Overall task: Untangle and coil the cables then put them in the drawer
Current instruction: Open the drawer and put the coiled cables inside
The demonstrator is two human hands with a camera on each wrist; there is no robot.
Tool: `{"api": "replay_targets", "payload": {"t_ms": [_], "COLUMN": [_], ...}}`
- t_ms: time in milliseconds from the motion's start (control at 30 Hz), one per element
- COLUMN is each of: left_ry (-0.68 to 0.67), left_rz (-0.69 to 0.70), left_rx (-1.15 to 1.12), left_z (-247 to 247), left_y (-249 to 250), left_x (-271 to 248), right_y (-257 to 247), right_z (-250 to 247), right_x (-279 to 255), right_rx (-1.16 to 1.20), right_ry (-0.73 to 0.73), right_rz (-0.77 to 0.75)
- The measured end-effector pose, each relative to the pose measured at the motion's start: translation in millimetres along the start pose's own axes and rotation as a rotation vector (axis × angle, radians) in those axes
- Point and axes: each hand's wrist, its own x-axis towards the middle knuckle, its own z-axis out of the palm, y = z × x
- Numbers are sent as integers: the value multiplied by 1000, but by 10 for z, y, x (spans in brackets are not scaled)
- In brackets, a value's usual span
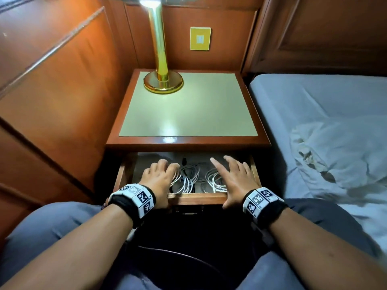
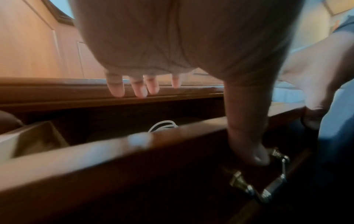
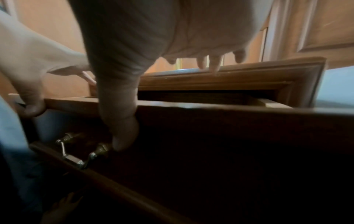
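The nightstand drawer [image 1: 196, 198] stands partly pulled out. Two white coiled cables [image 1: 188, 178] [image 1: 213, 181] lie side by side inside it; one loop of cable [image 2: 162, 125] shows over the drawer's front edge. My left hand [image 1: 159, 174] lies over the drawer's left part with relaxed fingers above the cables, its thumb [image 2: 249, 144] pressed on the drawer front beside the brass handle [image 2: 268, 181]. My right hand [image 1: 232, 178] spreads straight fingers over the right part, and its thumb [image 3: 118, 121] presses the front by the handle [image 3: 76, 154]. Neither hand holds anything.
A brass lamp [image 1: 163, 80] stands at the back left of the nightstand top [image 1: 188, 109]. A bed with a grey sheet [image 1: 324, 122] is on the right, wooden panelling [image 1: 52, 91] on the left. My knees sit close under the drawer. A small dark item [image 1: 184, 161] lies at the drawer's back.
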Motion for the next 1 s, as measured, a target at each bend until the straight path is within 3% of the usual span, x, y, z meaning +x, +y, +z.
{"api": "replay_targets", "payload": {"t_ms": [300, 433, 700, 1000], "left_ry": [159, 238, 403, 389], "left_rz": [-205, -188, -193, -216], "left_rx": [-43, 24, 121, 93], "left_z": [-146, -230, -295, -308], "left_y": [-267, -385, -394, -375], "left_x": [484, 649, 904, 905], "right_y": [182, 164, 62, 62], "right_z": [-217, -294, -231, -192], "right_x": [538, 839, 1096, 1102], "right_rx": [98, 61, -54, 21], "right_ry": [148, 146, 409, 357], "right_rz": [149, 148, 232, 248]}}
